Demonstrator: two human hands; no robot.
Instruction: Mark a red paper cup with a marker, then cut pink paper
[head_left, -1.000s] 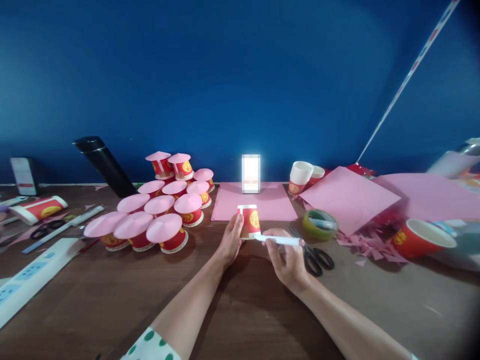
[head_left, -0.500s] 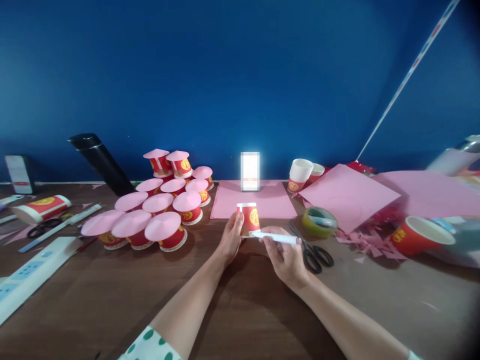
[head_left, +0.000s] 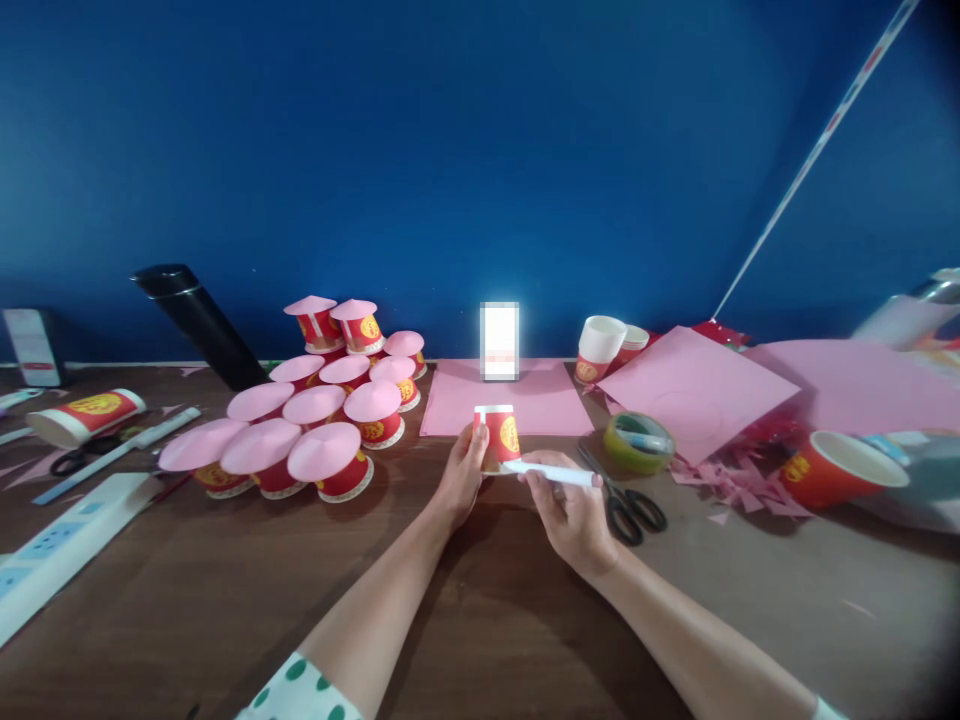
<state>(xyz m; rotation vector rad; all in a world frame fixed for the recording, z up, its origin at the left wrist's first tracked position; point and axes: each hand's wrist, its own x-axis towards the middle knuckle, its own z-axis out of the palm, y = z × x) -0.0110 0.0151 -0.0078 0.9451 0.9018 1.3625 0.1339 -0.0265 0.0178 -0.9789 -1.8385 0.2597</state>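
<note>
The left hand (head_left: pixel 459 480) is holding a red cup (head_left: pixel 501 430) in its fingers above the tabletop (head_left: pixel 225 600), while the right hand (head_left: pixel 576 518) is pinching a white pen (head_left: pixel 559 474), its tip sitting at the cup's lower edge, near 6 o'clock. Taking the held cup as clock centre, pink-topped cups (head_left: pixel 325 452) are standing at 9, pink paper (head_left: pixel 450 405) is lying at 12, tape (head_left: pixel 634 462) is resting at 3, scissors (head_left: pixel 616 490) at 4.

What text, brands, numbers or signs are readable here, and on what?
None readable.
Held cup: gold round emblem, too blurred.
Cup on its side: gold emblem, too blurred.
Middle screen: pixelated.
Left phone: marks too small.
White marker: no lettering visible.
</note>
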